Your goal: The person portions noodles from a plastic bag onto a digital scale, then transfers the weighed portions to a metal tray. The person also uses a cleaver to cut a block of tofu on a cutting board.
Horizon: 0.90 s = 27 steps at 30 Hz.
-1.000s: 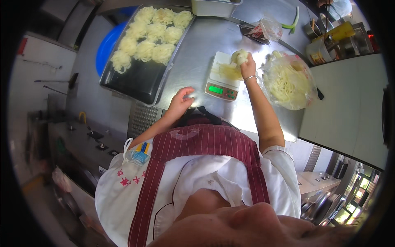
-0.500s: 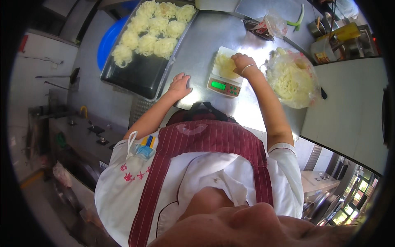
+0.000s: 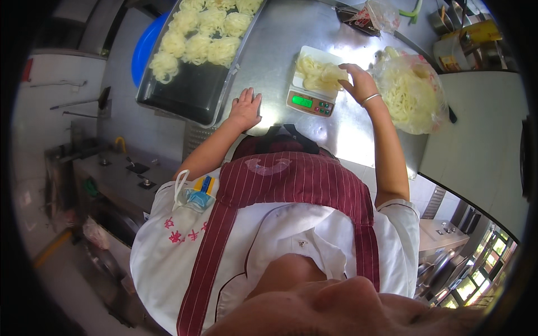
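Note:
My left hand (image 3: pixel 245 109) lies flat on the steel counter beside the black tray (image 3: pixel 188 92), fingers spread, holding nothing. On the white kitchen scale (image 3: pixel 312 103), whose green display is lit, rests a loose heap of pale wide noodles (image 3: pixel 318 74). My right hand (image 3: pixel 361 84) is at the heap's right edge, thumb and fingers apart and curved toward it. Whether the fingertips touch the strands I cannot tell. Several noodle nests (image 3: pixel 196 47) sit in rows in the far part of the tray. Right of my right hand, a clear plastic bag (image 3: pixel 409 95) holds more noodles.
A blue basin (image 3: pixel 147 53) shows behind the tray's left side. Farther back are a crumpled dark and clear bag (image 3: pixel 364 21) and a green stalk (image 3: pixel 413 10). Pots and utensils (image 3: pixel 457 42) stand at the far right, beyond a pale panel (image 3: pixel 482 129).
My right hand has drawn back to the right from over the scale, its fingers parting. The noodles now spread wider on the scale. My left hand stays on the counter.

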Motion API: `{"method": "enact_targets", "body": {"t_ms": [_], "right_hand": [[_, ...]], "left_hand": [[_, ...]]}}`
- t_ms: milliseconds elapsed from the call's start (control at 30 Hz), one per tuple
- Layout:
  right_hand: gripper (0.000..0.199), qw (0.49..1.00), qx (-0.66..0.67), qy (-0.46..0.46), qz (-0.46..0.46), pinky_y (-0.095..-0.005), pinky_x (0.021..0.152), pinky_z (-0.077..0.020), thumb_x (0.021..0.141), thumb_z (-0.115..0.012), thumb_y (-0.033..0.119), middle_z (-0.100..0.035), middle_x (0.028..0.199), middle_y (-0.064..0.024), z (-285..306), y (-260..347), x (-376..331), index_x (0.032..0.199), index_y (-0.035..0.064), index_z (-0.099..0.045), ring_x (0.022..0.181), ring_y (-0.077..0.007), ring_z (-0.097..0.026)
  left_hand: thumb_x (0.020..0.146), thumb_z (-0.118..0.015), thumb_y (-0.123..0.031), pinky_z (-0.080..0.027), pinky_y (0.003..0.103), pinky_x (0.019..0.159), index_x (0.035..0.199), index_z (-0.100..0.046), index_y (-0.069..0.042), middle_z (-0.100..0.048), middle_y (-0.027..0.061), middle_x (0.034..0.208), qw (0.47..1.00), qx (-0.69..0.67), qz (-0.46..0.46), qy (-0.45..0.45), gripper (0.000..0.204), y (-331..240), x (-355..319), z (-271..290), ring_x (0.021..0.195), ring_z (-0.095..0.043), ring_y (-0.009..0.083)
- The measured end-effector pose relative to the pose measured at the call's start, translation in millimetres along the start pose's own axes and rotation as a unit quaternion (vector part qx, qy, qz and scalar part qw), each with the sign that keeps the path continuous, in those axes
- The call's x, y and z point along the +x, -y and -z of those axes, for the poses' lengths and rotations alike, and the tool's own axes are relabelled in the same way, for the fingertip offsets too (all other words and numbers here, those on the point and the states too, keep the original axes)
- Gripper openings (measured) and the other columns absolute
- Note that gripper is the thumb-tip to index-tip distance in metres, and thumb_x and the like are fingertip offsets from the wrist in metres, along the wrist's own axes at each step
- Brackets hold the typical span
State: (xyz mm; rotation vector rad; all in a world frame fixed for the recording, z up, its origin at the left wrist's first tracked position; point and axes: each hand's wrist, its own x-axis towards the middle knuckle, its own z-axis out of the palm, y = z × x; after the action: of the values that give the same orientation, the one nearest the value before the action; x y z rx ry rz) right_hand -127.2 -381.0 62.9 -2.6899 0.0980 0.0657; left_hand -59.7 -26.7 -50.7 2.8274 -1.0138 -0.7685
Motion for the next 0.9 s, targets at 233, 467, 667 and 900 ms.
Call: {"method": "enact_targets", "body": {"t_ms": [233, 467, 667, 900], "right_hand": [[0.037, 1.000, 0.016, 0.006, 0.003, -0.0402, 0.086, -0.0477, 0.080, -0.066, 0.015, -0.059, 0.114, -0.0144, -4, -7, -2, 0.114, 0.0076, -0.055, 0.099, -0.0348, -0.059], [0.020, 0.974, 0.118, -0.189, -0.047, -0.0346, 0.069, -0.0521, 0.081, -0.066, 0.011, -0.066, 0.095, -0.0113, 25, -25, -35, 0.100, 0.0061, -0.064, 0.078, -0.0266, -0.065], [0.018, 0.926, -0.091, -0.246, -0.271, -0.0397, 0.072, -0.0519, 0.083, -0.061, 0.017, -0.067, 0.087, -0.0166, 26, -204, -104, 0.099, 0.0091, -0.066, 0.077, -0.0326, -0.066], [0.023, 0.934, -0.159, -0.105, -0.303, -0.0437, 0.073, -0.0512, 0.078, -0.063, 0.017, -0.066, 0.082, -0.0183, -16, -228, -119, 0.100, 0.0116, -0.065, 0.080, -0.0373, -0.064]], "left_hand": [[0.073, -0.071, -0.035, -0.026, 0.048, 0.109, 0.140, -0.035, -0.016, -0.022, 0.0175, 0.150, 1.000, -0.005, 0.003, -0.002, 0.079, 0, -2, 2, 0.140, -0.018, 0.0322], [0.070, -0.071, -0.031, -0.028, 0.051, 0.107, 0.140, -0.035, -0.014, -0.023, 0.0173, 0.148, 1.000, -0.006, 0.003, -0.005, 0.080, -1, -5, 0, 0.140, -0.020, 0.0323], [0.072, -0.073, -0.032, -0.027, 0.050, 0.107, 0.141, -0.034, -0.015, -0.020, 0.0157, 0.150, 1.000, -0.015, 0.007, 0.006, 0.081, -7, -2, 7, 0.141, -0.017, 0.0311], [0.070, -0.076, -0.029, -0.028, 0.051, 0.107, 0.141, -0.032, -0.015, -0.020, 0.0154, 0.150, 1.000, -0.007, 0.018, 0.017, 0.085, -7, 0, 8, 0.141, -0.016, 0.0319]]}}
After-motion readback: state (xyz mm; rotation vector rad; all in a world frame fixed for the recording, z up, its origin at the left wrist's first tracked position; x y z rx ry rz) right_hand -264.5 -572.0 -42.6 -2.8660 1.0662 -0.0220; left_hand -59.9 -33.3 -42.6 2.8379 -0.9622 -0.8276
